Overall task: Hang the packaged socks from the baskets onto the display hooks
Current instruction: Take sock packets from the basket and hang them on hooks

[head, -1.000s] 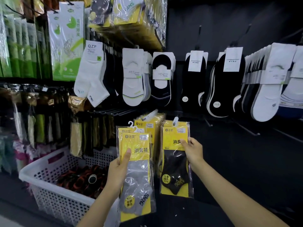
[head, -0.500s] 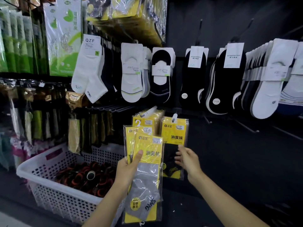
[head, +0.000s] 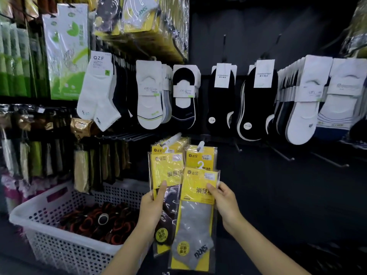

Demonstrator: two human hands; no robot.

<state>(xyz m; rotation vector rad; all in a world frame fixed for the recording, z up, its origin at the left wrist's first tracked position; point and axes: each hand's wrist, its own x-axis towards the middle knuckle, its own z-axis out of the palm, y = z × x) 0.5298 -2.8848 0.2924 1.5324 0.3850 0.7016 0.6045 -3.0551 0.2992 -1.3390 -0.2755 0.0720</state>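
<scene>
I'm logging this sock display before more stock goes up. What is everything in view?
grey-sock pack: one, yellow card, low centre, in the right hand
dark-sock pack: at least one, yellow card, in the left hand
hanging yellow packs: two bunches, count unclear, on hooks behind the held packs
basket: one, white, perforated, lower left, holds dark and orange items
ankle socks: one pair in front, white, left of centre
no-show socks: many, white and black, row across middle and right
green packs: several, upper left
bare hooks: a few, dark, lower right
left hand: grips the dark-sock pack
right hand: pinches the grey-sock pack
</scene>
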